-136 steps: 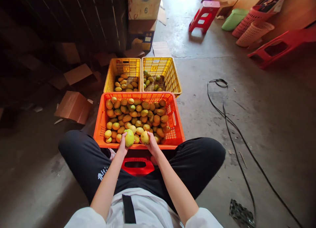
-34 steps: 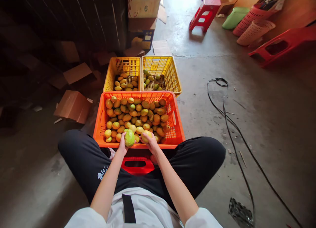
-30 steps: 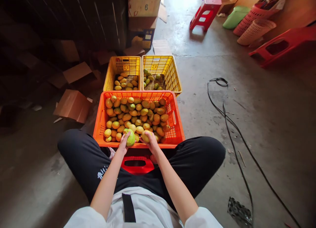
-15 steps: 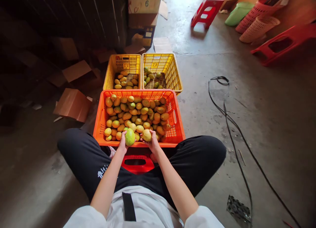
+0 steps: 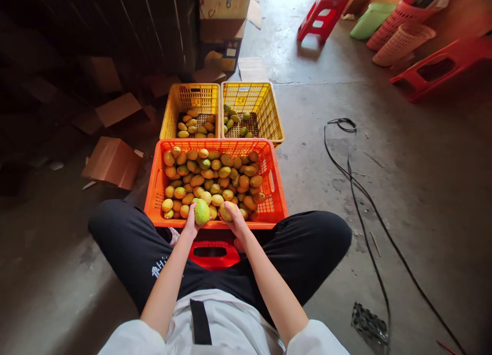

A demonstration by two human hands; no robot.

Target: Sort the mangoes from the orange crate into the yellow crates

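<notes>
My left hand (image 5: 191, 220) is closed around a bright green-yellow oval fruit (image 5: 202, 212) over the near edge of the orange crate (image 5: 151, 203). Close beside it, my right hand (image 5: 235, 220) grips a yellow oval fruit (image 5: 226, 210), its fingers and thumb covering part of the skin. The two held fruits are a small gap apart. Many yellow, orange and greenish oval fruits (image 5: 198, 180) fill the orange crate below and beyond my hands. Their exact kind is hard to tell.
Two yellow crates stand behind the orange one: the left crate (image 5: 165, 116) holds yellowish fruits, the right crate (image 5: 273, 114) greener ones. Cardboard boxes (image 5: 113, 162) lie at left. A black cable (image 5: 365, 193) crosses the floor at right. A red stool (image 5: 326, 8) stands farther back.
My right hand has turned, so its fingers now cover more of the yellow fruit's top. My left hand and the green-yellow fruit stay almost in place.
</notes>
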